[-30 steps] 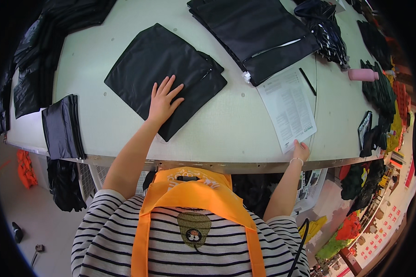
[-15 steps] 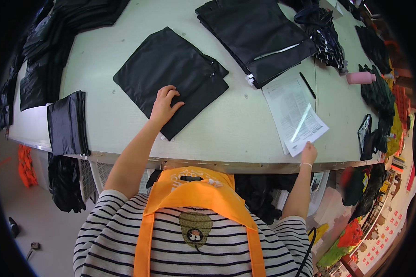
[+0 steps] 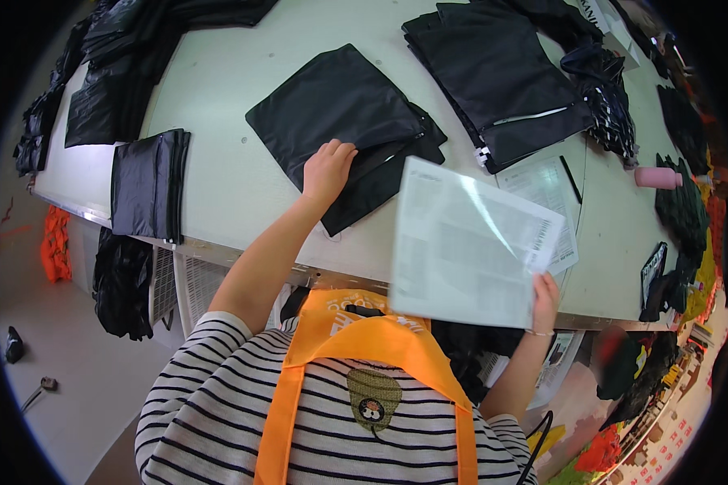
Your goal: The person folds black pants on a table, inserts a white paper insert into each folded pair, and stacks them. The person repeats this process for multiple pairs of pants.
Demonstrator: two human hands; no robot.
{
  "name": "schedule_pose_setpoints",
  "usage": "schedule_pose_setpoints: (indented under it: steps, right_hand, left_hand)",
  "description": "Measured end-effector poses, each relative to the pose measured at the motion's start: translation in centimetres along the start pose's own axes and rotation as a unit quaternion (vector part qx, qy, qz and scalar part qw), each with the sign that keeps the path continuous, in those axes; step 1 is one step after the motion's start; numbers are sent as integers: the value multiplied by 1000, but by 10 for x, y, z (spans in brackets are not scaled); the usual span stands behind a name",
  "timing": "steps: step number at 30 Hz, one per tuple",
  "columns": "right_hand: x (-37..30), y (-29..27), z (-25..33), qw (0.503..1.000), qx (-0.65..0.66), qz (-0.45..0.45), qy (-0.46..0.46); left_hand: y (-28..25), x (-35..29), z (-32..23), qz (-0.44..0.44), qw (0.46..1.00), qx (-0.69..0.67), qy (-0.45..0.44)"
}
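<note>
A flat, folded black fabric piece (image 3: pixel 332 97) with a short zip lies on the pale table in front of me. My left hand (image 3: pixel 328 171) is closed on the near edge of its upper layer, which is raised from the layer beneath. To the right, my right hand (image 3: pixel 544 303) pinches the corner of a large printed sheet (image 3: pixel 469 242), glossy with a bright streak of light. That sheet is tilted above the table's front edge and covers part of it. Another printed sheet (image 3: pixel 562 242) lies partly hidden behind it, with a black pen (image 3: pixel 571 179) at its side.
Beyond stands a stack of black zipped pieces (image 3: pixel 501 73), beside a bundle of dark cords (image 3: pixel 611 105). A pink bottle (image 3: pixel 658 178) lies at the right. Folded black bundles (image 3: pixel 147 186) fill the left side. White crates (image 3: pixel 198 279) sit under the table.
My right hand has lifted a printed sheet off the table and swung it leftward. My left hand now raises the edge of the fabric's upper layer. The view has shifted.
</note>
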State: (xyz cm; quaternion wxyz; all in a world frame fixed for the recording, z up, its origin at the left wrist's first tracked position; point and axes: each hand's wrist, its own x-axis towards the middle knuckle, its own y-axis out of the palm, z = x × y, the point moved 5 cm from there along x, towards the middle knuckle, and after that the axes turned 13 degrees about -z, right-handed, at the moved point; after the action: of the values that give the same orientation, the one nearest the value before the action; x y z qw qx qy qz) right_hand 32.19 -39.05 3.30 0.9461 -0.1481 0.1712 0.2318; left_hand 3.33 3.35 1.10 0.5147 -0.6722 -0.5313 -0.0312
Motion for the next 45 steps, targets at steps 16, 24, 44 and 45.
schedule_pose_setpoints:
  steps: [16,24,44,45]
  right_hand:
    - [-7,266,-6,994,85,-64,17]
    - [5,335,6,1000,8,14,27]
    - [42,363,56,686,-545,255,-410]
    - [42,361,57,665,-549,263,-431]
  left_hand:
    - [1,6,-12,46,997,-50,-21]
    - [12,2,-22,58,992,-102,-37]
    - [37,-12,-15,217,970,12,104]
    - [40,-13,-15,235,966,14,103]
